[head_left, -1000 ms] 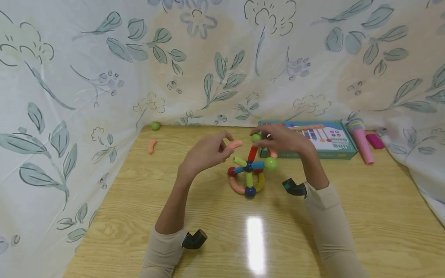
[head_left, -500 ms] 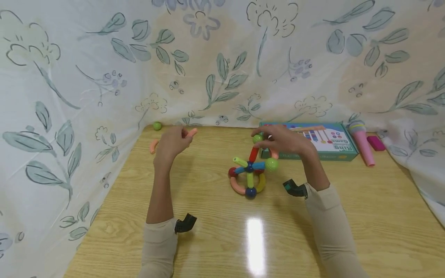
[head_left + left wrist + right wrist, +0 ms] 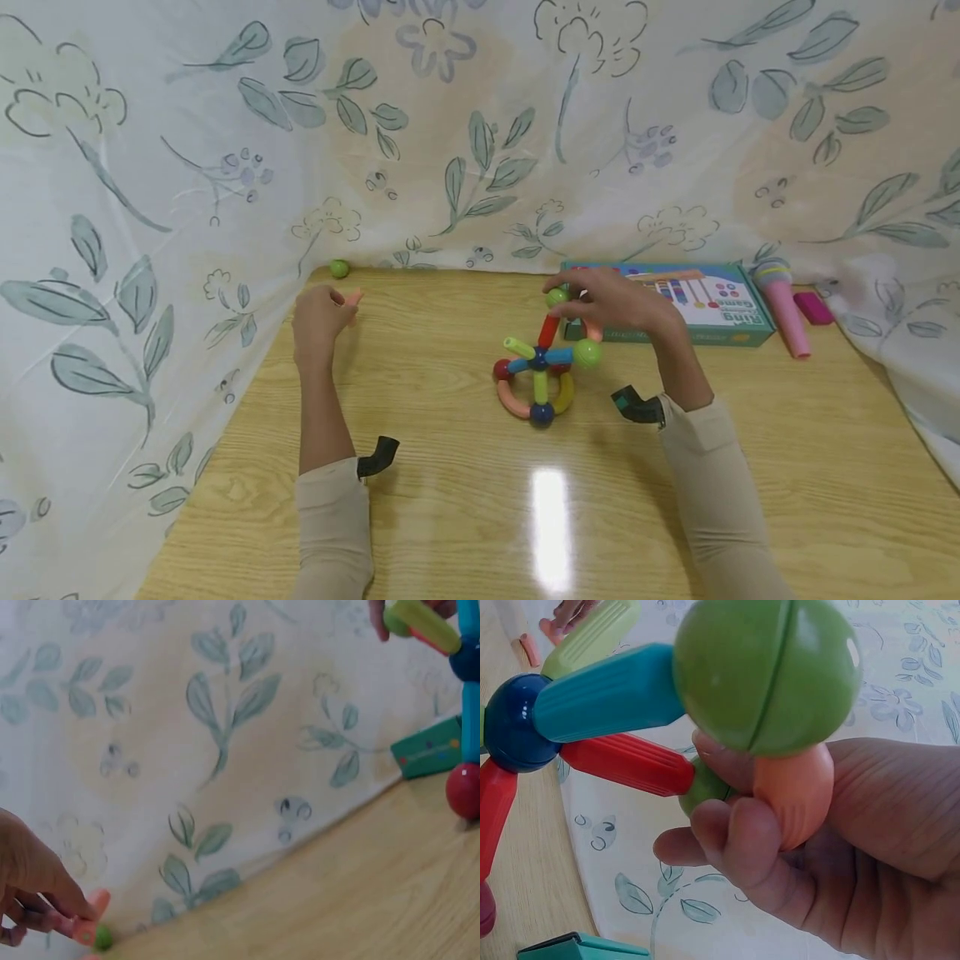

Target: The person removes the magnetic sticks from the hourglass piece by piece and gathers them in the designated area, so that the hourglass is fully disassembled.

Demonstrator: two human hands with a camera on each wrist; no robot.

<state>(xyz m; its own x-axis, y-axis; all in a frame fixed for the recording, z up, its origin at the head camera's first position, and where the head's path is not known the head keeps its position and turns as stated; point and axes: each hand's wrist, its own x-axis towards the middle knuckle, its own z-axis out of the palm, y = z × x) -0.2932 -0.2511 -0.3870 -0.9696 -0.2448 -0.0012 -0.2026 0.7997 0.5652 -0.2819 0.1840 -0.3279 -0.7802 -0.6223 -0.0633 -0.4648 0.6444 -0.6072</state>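
At the table's far left, my left hand (image 3: 318, 325) pinches a salmon curved magnetic stick (image 3: 354, 297). In the right wrist view, another salmon stick (image 3: 529, 649) lies on the table near that hand. My right hand (image 3: 607, 298) grips a green ball (image 3: 557, 297) atop a red stick (image 3: 547, 331), part of a magnetic stick-and-ball structure. A navy ball (image 3: 539, 358) joins its upper sticks above a ring of curved sticks and balls. Close to the right palm, a salmon stick (image 3: 795, 795) hangs from a larger green ball (image 3: 769, 671). The lime stick (image 3: 519, 346) has a free end.
A loose green ball (image 3: 339, 268) sits at the back left corner. Behind the right hand lies a teal game box (image 3: 693, 336). Further right are a pink toy microphone (image 3: 786, 312) and a magenta block (image 3: 813, 308). Floral cloth (image 3: 450, 125) backs the wooden table (image 3: 450, 500).
My left hand has moved left from beside the structure to the table's far left, carrying the salmon stick. My right hand stays at the green ball.
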